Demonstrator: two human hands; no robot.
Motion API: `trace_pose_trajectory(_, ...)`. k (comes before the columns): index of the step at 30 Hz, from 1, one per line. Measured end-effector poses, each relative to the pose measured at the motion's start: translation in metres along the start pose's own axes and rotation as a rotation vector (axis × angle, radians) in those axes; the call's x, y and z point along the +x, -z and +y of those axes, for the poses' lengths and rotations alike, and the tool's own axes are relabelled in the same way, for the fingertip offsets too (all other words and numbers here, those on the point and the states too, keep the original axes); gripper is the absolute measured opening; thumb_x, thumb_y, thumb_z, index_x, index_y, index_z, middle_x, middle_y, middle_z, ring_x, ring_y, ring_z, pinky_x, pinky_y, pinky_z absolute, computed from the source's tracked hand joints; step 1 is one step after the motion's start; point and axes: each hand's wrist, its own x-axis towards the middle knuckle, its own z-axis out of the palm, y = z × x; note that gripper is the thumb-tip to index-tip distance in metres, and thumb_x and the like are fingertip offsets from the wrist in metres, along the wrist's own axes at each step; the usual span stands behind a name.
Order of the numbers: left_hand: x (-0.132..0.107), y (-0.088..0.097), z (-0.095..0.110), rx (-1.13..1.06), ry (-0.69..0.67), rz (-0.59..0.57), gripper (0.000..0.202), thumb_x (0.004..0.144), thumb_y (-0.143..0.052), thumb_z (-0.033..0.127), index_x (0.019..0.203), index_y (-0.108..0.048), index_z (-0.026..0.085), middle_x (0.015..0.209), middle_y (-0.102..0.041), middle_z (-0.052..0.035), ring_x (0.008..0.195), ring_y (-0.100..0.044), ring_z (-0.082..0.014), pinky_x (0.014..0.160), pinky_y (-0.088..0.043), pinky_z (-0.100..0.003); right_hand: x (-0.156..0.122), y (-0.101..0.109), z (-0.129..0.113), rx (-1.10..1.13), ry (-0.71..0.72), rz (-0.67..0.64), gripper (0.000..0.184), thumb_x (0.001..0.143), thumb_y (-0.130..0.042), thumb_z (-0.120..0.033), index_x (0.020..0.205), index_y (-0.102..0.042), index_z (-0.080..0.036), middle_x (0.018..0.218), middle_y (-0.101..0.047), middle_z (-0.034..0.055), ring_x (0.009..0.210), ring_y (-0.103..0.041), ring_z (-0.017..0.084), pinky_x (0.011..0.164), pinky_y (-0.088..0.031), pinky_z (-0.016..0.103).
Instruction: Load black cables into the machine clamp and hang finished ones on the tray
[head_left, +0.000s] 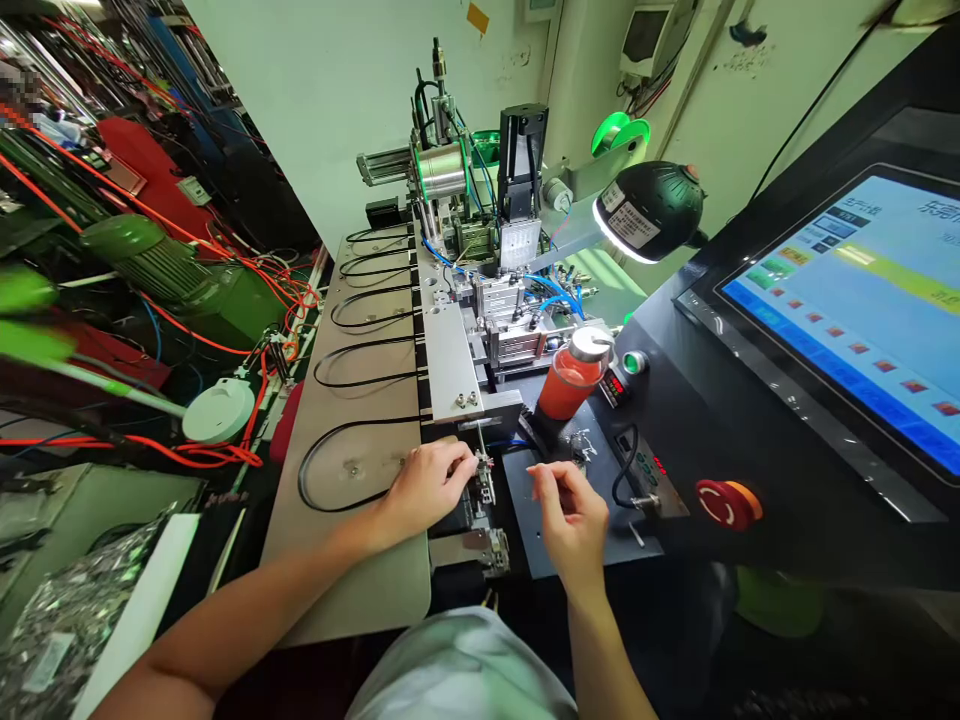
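Note:
My left hand (429, 487) rests at the front of the machine, its thumb and fingers closed against a small metal fixture (484, 478). What those fingertips grip is hidden. Over the dark work plate (534, 545) my right hand (574, 512) is closed in a pinch, and anything between its fingertips is too small to make out. Just beyond it lies a little heap of small metal parts (583, 447). Black cable loops (301, 470) lie in a row on the beige metal plate (367, 570), the nearest one beside my left wrist.
A bottle of red-orange liquid (568, 385) stands behind my right hand. To the right are a red emergency-stop button (724, 504) and a touchscreen (847, 290). A lit lamp (651, 210) hangs over the machine's metal slides (517, 335). Orange hoses (225, 455) run along the left.

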Motion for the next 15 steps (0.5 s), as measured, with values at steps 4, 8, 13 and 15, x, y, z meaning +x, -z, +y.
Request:
trace_pose_trajectory(4, 0.0010, 0.0005, 0.0031, 0.051, 0.030, -0.010, 0.026, 0.092, -0.045, 0.025, 0.071, -0.058, 0.017, 0.071, -0.061, -0.0005, 0.067, -0.054, -0.0141, 0.065, -0.035, -0.026, -0.0017, -0.0035, 0.0026, -0.033, 0.007, -0.022, 0.027, 0.093, -0.052, -0.033, 0.071, -0.060, -0.017, 0.058, -0.052, -0.0035, 0.052, -0.048, 0.011, 0.052, -0.037, 0.022)
trace_pose_trajectory(8, 0.0014, 0.0017, 0.0053, 0.084, 0.053, -0.010, 0.026, 0.091, -0.046, 0.025, 0.069, -0.059, 0.017, 0.068, -0.060, 0.0001, 0.064, -0.053, -0.0134, 0.062, -0.033, -0.025, -0.0002, -0.0047, 0.0049, -0.030, 0.009, -0.060, 0.027, 0.094, -0.051, -0.032, 0.072, -0.059, -0.018, 0.058, -0.051, -0.0038, 0.053, -0.049, 0.011, 0.053, -0.037, 0.022)
trace_pose_trajectory(13, 0.0018, 0.0028, 0.0050, 0.061, 0.043, -0.022, 0.028, 0.091, -0.045, 0.026, 0.068, -0.060, 0.018, 0.067, -0.061, 0.0002, 0.063, -0.054, -0.0136, 0.062, -0.034, -0.024, 0.0016, -0.0055, 0.0061, -0.018, 0.014, -0.137, 0.029, 0.095, -0.048, -0.032, 0.071, -0.057, -0.018, 0.059, -0.050, -0.0035, 0.054, -0.049, 0.011, 0.053, -0.038, 0.022)
trace_pose_trajectory(15, 0.0018, 0.0033, 0.0044, 0.043, 0.031, -0.027, 0.029, 0.091, -0.044, 0.026, 0.069, -0.060, 0.018, 0.068, -0.062, -0.0002, 0.065, -0.055, -0.0141, 0.064, -0.036, -0.024, 0.0019, -0.0058, 0.0058, -0.019, 0.020, -0.146, 0.029, 0.096, -0.047, -0.032, 0.072, -0.057, -0.018, 0.059, -0.050, -0.0035, 0.053, -0.049, 0.011, 0.053, -0.038, 0.022)
